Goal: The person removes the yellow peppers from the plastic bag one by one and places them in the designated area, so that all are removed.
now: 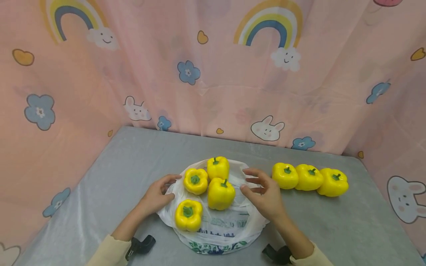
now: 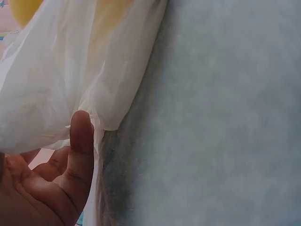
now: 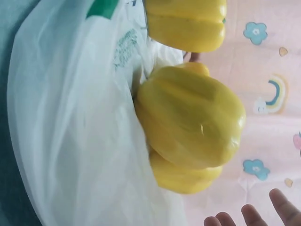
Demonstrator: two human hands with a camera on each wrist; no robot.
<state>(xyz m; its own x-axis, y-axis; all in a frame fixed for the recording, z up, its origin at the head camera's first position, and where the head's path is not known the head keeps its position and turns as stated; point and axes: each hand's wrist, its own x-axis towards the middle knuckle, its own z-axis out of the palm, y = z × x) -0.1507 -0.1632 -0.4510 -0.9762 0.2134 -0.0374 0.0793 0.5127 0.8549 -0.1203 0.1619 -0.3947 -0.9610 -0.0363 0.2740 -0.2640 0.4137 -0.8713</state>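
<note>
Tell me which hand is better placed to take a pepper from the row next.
Right hand, probably: it is close to the pepper row, while the left hand is across the white bag.

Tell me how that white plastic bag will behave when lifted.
The bag will likely be floppy, as it lies in loose wrinkles. It may be flimsy too: yellow shows through beside the left hand. The four rounded peppers within its outline could roll together.

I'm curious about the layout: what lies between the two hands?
Four peppers and the white bag lie between the left hand and right hand, as the head view shows.
</note>
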